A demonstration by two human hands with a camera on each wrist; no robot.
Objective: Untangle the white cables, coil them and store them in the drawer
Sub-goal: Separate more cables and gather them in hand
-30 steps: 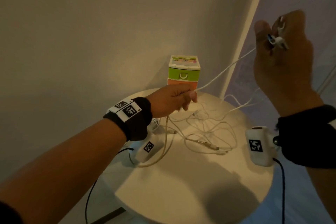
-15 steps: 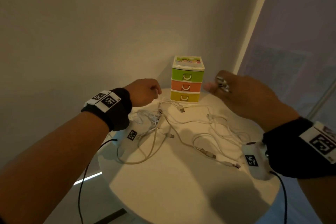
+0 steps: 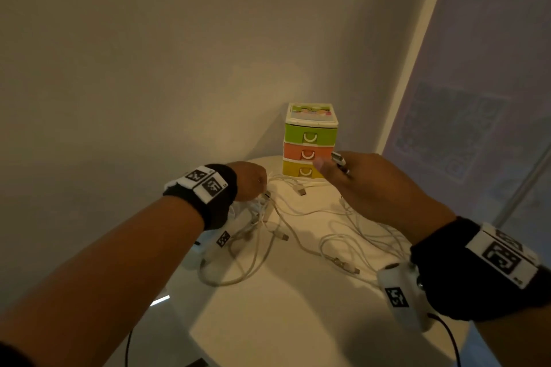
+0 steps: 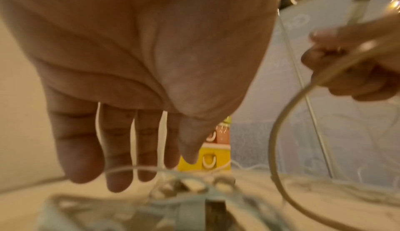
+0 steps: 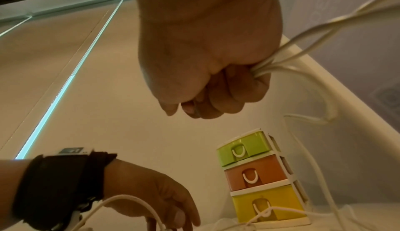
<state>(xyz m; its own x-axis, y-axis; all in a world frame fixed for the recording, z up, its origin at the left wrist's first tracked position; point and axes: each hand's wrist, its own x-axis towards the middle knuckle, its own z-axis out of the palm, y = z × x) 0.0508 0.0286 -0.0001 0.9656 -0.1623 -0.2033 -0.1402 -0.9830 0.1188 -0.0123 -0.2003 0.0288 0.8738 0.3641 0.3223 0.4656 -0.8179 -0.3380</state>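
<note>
Several white cables lie tangled across the round white table. My right hand hovers in front of the small drawer unit and grips a bunch of cable ends. Metal plugs stick out of the top of the fist. In the right wrist view the cables run out of the closed right hand. My left hand reaches down to the left clump of cables, and its fingers hang straight above the clump, holding nothing. All three drawers, green, orange and yellow, are closed.
The drawer unit stands at the table's back edge, close to the wall corner. White wrist-camera boxes hang under each wrist near the table, trailing black leads. The table's near edge drops to the floor at the left.
My right hand has come down from high on the right to just in front of the drawers, so the cables went slack. The left hand let go of its cable and moved left and down.
</note>
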